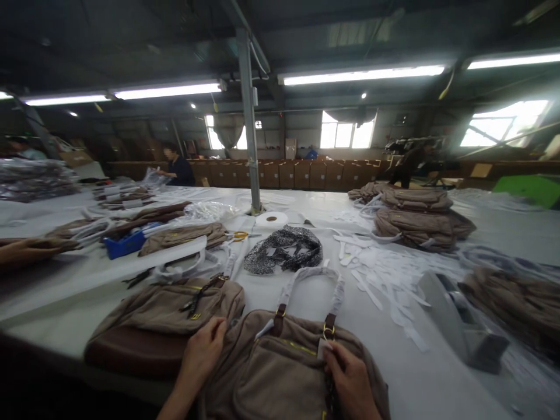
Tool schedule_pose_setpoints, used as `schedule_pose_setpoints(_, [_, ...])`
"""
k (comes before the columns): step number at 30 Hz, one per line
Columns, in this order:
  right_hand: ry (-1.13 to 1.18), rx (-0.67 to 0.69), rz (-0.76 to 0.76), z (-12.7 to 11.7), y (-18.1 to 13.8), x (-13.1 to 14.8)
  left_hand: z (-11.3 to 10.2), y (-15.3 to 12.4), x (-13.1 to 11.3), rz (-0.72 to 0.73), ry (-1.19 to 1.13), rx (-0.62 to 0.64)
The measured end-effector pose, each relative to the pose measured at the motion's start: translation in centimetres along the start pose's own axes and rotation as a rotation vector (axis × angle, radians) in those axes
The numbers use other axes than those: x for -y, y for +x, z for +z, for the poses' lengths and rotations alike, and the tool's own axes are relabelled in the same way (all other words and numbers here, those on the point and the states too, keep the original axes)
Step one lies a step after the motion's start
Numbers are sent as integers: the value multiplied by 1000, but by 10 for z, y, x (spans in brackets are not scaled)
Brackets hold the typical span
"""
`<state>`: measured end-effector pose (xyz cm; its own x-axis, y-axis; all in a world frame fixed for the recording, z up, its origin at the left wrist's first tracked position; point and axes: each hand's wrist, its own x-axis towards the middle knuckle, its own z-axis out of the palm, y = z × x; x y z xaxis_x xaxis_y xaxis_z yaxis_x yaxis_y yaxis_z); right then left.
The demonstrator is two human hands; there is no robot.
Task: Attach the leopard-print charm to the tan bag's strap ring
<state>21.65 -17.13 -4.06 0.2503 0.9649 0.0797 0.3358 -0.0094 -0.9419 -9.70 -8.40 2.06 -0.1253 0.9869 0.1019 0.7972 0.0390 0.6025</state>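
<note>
A taupe fabric handbag (280, 379) lies in front of me, its white-wrapped handle (312, 273) standing up from brown tabs with gold rings. My right hand (350, 376) pinches a small white piece (322, 350) by the right handle tab, beside a dark hanging strap partly hidden under the fingers. At the bag's upper left side is my left hand (205, 350), fingers curled together; what they grip, if anything, is hidden. A second taupe bag (166, 309) with a brown base lies just left of that hand.
Beyond the bags lie a black-and-white patterned bundle (284, 248), a white roll (271, 219) and yellow-handled scissors (240, 235). White strips (385, 268), a grey tape dispenser (464, 321) and stacked bags (415, 216) are on the right. Another person's hand (35, 252) reaches in from the left, near a blue bin (125, 244).
</note>
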Motion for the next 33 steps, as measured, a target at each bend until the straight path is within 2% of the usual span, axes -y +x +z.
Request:
schedule_pose_setpoints(2, [19, 10, 16, -1, 0, 1, 9, -6, 8, 42, -4, 20])
schedule_pose_setpoints(5, [69, 7, 38, -3, 0, 5, 23, -12, 8, 56, -32, 49])
schedule_pose_setpoints(8, [111, -21, 73, -6, 0, 4, 25, -13, 5, 38, -113, 126])
schedule_pose_setpoints(15, [121, -28, 45, -14, -2, 1, 27, -16, 15, -121, -501, 388])
schedule_pose_setpoints(17, [134, -36, 40, -14, -2, 2, 32, -12, 14, -180, -594, 417])
schedule_pose_setpoints(19, [157, -39, 30, -12, -1, 2, 36, -5, 11, -207, -598, 375])
schedule_pose_setpoints(21, [189, -39, 19, -10, -1, 3, 38, 1, 6, -172, -554, 337])
schedule_pose_setpoints(24, [275, -30, 59, -11, 0, 6, 36, 8, 3, -85, -401, 305])
schedule_pose_setpoints(26, [346, -71, 85, -22, 3, 11, 32, 8, 4, -62, -248, 270])
schedule_pose_setpoints(29, [323, -265, 78, -58, 18, 14, 23, 1, 0, -113, -66, 163])
schedule_pose_setpoints(31, [186, -404, 103, -93, 33, 9, 17, -8, -11, -101, -4, 4])
schedule_pose_setpoints(33, [41, -483, 160, -128, 49, -2, 14, -21, -28, -23, -24, -141])
